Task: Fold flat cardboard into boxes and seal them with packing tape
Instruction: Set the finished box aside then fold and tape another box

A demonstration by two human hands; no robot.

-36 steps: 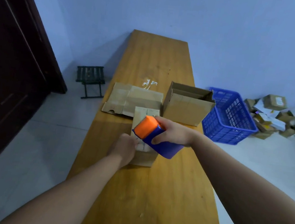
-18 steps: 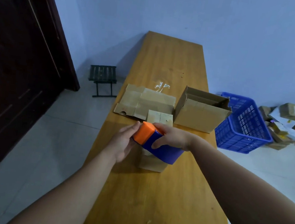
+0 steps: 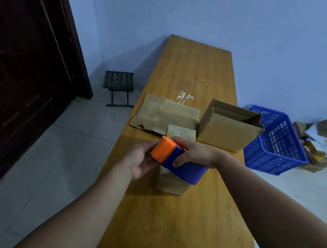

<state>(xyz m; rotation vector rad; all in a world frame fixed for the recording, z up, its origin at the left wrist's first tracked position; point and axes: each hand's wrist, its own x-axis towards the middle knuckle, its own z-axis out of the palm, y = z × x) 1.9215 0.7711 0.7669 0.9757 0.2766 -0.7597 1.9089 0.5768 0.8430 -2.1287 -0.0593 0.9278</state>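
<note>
On the wooden table (image 3: 179, 223) stands a small closed cardboard box (image 3: 172, 183). Just above it hovers a blue tape dispenser (image 3: 184, 168) with an orange head (image 3: 162, 149). My right hand (image 3: 195, 153) grips the dispenser's blue body from above. My left hand (image 3: 139, 160) holds the orange head from the left, thumb above and fingers below; its fingertips are hidden behind the head. A flat cardboard sheet (image 3: 165, 114) lies behind the small box.
An open-topped cardboard box (image 3: 229, 131) stands at the table's right edge. On the floor beyond it are a blue plastic basket (image 3: 278, 145) and a heap of parcels (image 3: 323, 140). A dark folding stool (image 3: 119, 84) and a dark door (image 3: 22, 67) are on the left.
My left hand has lifted off the small box and come up to the dispenser's orange head. My right hand keeps its grip on the dispenser. The view has shifted left.
</note>
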